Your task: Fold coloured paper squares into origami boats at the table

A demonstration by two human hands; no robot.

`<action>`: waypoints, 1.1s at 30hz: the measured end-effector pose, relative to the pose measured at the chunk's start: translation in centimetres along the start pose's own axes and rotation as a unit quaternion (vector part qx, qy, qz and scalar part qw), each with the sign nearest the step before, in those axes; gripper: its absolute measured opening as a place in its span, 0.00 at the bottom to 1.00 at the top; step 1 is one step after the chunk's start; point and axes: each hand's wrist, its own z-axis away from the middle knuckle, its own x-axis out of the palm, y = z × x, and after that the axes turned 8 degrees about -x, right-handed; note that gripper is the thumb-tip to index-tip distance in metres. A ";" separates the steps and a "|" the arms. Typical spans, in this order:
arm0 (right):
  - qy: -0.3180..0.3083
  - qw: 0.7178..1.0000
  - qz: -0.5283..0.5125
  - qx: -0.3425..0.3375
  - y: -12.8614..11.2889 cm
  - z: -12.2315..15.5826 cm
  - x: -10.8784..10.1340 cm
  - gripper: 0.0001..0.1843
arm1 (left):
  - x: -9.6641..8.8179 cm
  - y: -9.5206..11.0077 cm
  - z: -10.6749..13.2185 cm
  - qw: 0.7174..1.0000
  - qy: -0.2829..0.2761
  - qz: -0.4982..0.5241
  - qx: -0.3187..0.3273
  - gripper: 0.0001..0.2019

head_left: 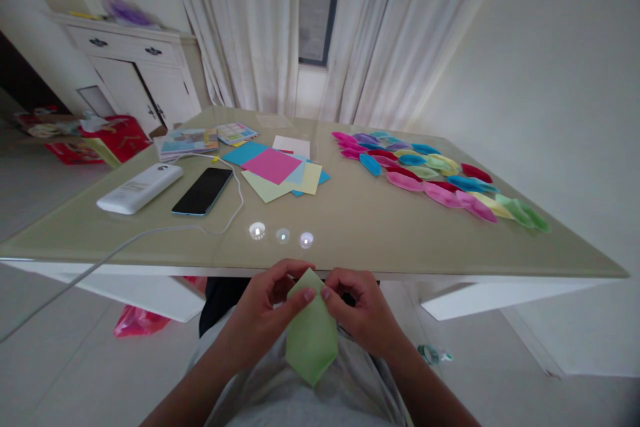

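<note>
A light green sheet of folded paper is held just off the table's front edge, above my lap. It has a pointed top and bottom. My left hand grips its upper left side, the thumb lying on the front face. On the upper right side, my right hand pinches the paper between thumb and fingers. The fingers behind the sheet are partly hidden. Beyond, on the table, lies a fan of coloured paper squares in pink, blue, green and yellow.
Rows of folded paper petals cover the table's right side. At the left are a white power bank, a black-screened phone, a white cable and stacked booklets. The glass-topped table reflects several lights.
</note>
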 end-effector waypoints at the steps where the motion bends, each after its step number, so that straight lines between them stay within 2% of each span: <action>1: 0.001 1.000 0.000 0.002 0.1 0.0 0.0 0.15 | -0.1 0.0 0.0 1.000 0.014 -0.012 0.013 0.19; 6: -0.001 1.000 -0.013 0.009 0.5 0.1 -0.2 0.14 | -0.7 0.2 0.3 0.991 0.053 -0.081 0.091 0.12; 10: 0.000 1.000 -0.013 0.007 0.4 0.2 -0.1 0.14 | -0.7 0.1 0.4 0.990 0.067 -0.071 0.097 0.16; 17: -0.007 1.000 -0.015 0.010 0.1 0.3 -0.3 0.14 | -0.7 0.2 0.3 0.988 0.059 -0.090 0.107 0.13; 20: -0.006 1.000 -0.019 0.008 0.2 0.3 -0.4 0.15 | -0.6 0.1 0.4 0.992 0.049 -0.078 0.091 0.15; 23: 0.000 1.000 -0.022 0.008 0.4 0.2 -0.3 0.16 | -0.4 -0.2 0.4 0.999 0.011 -0.001 0.041 0.22; 25: -0.004 1.000 -0.020 0.008 0.5 0.2 -0.2 0.17 | -0.3 -0.4 0.3 1.000 -0.005 0.025 0.018 0.20; 28: -0.012 1.000 -0.014 -0.001 0.4 0.2 -0.2 0.18 | -0.1 -0.3 0.0 1.000 -0.011 0.011 0.001 0.14; 33: -0.017 1.000 -0.004 0.001 0.2 0.2 -0.3 0.17 | 0.1 0.0 -0.1 1.000 -0.022 -0.005 -0.005 0.17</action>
